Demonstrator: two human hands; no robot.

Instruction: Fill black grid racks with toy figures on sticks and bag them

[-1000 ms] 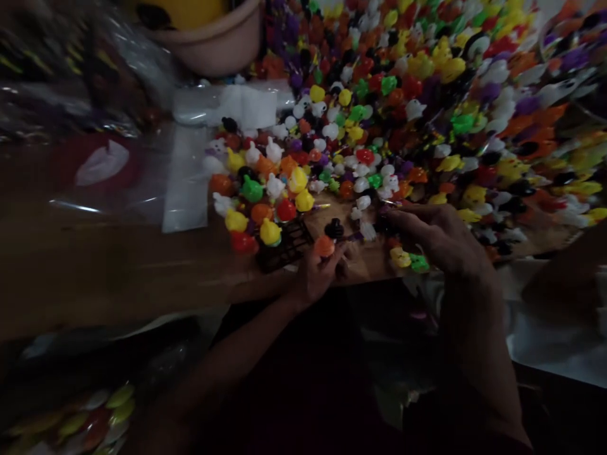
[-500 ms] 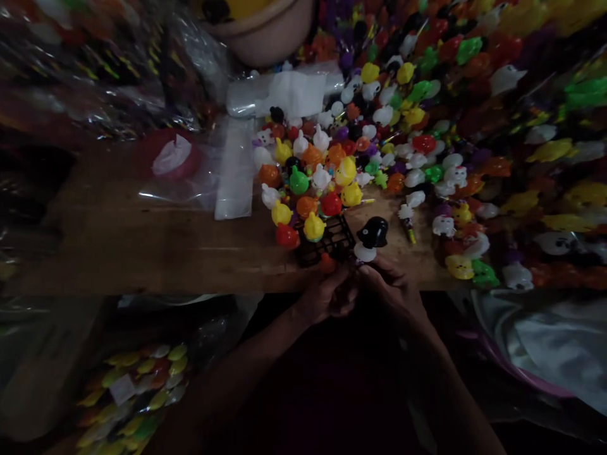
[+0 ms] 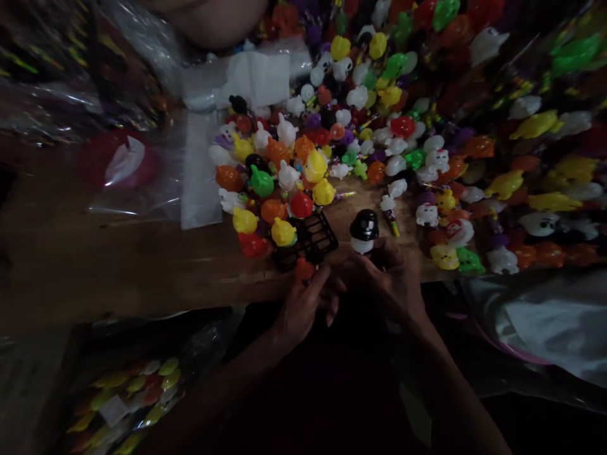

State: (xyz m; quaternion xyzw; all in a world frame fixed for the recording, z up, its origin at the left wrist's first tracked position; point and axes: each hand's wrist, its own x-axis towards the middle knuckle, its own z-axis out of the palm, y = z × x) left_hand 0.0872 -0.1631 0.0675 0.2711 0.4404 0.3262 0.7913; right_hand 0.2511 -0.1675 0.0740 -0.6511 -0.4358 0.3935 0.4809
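Observation:
My right hand (image 3: 393, 278) is closed around the lower end of a small black-and-white plastic figure toy (image 3: 364, 230). The toy stands upright above the fingers, its glossy black top over a white part; its base is hidden in the grip. My left hand (image 3: 306, 303) is apart from it, fingers loosely spread. Its fingertips are close to a small orange piece (image 3: 304, 269) at the near edge of a black plastic grid rack (image 3: 320, 237); whether they touch cannot be seen. A yellow toy (image 3: 283, 232) and a red toy (image 3: 301, 205) are by the rack.
Colourful plastic toys (image 3: 403, 127) are heaped across the back and right of the wooden table (image 3: 137, 265). Clear plastic bags (image 3: 202, 170) and a red bowl (image 3: 118, 161) lie at left. Below stands a bag of toys (image 3: 137, 398); white cloth (image 3: 554, 322) hangs at right.
My left hand has come away from the toy, moving left, while the right keeps hold of it. The black-and-white toy has turned. The whole view has shifted slightly.

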